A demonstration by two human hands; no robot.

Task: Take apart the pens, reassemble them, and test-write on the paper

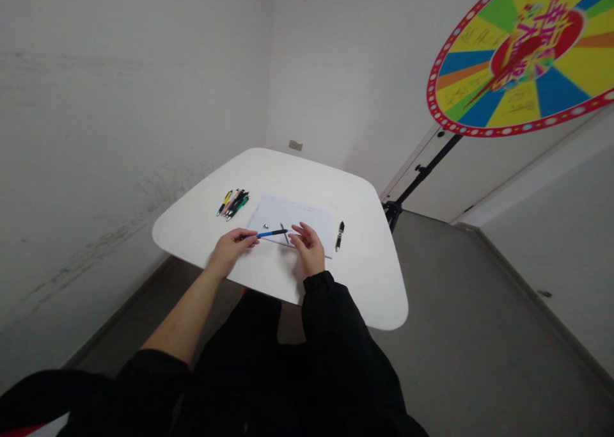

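1. Far left from where I stand, a pale wall (96, 104) carries dark scuffs running down toward the floor.
2. On the white counter (288, 162), left of the paper (307, 213), a loose bunch of pens (233, 204) lies together, with yellow, pink, black and green showing.
3. The left hand (229, 250) comes in over the near edge, its forearm bare below a pushed-up dark sleeve. Its fingers are closed in a pinch on the rear part of a blue pen (272, 233).
4. A small silvery piece (265, 226) rests on the paper, just beyond the pen.
5. The blue pen is held nearly level above the lower part of the sheet, its dark grip end pointing at the other hand.
6. A thin dark piece (282, 226) lies on the paper, partly behind that pen.
7. The right hand (311, 251), black sleeve down to the wrist, has its fingers bent and a little spread right by the pen's pale tip; whether they touch it, I cannot tell.
8. Right of the sheet, a black pen (339, 236) lies alone.
9. Far right stands a colourful wheel (518, 59) on a black stand (426, 168).
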